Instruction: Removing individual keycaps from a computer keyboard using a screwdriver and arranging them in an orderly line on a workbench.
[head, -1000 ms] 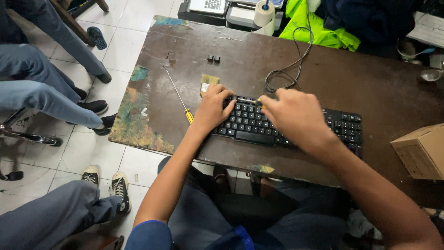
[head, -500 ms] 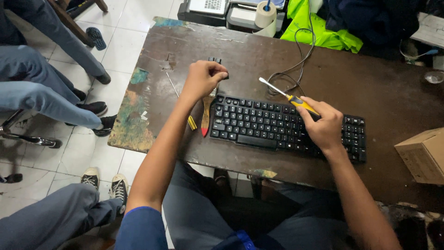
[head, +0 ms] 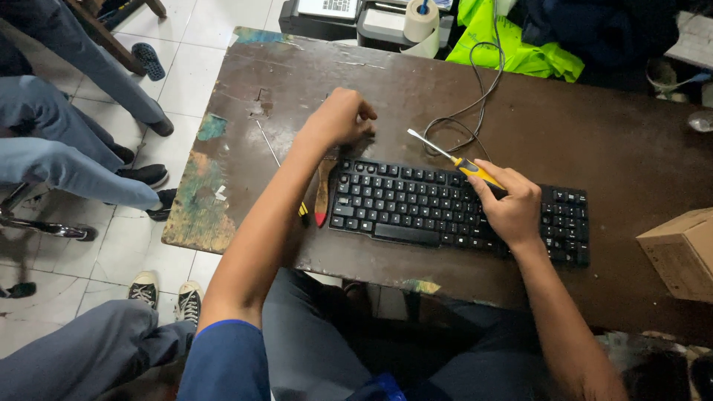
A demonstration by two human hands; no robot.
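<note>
While our right hand (head: 512,212) grips a yellow-handled screwdriver (head: 459,159) over the black keyboard (head: 445,212), our left hand (head: 338,119) sits curled just past its top-left corner; can't tell what it's pinching.

One head-worn camera looks steeply down, fairly near, over the brown table (head: 594,134).

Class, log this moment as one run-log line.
right hand: holds yellow screwdriver over black keyboard | left hand: closed on table, beyond keyboard
</note>
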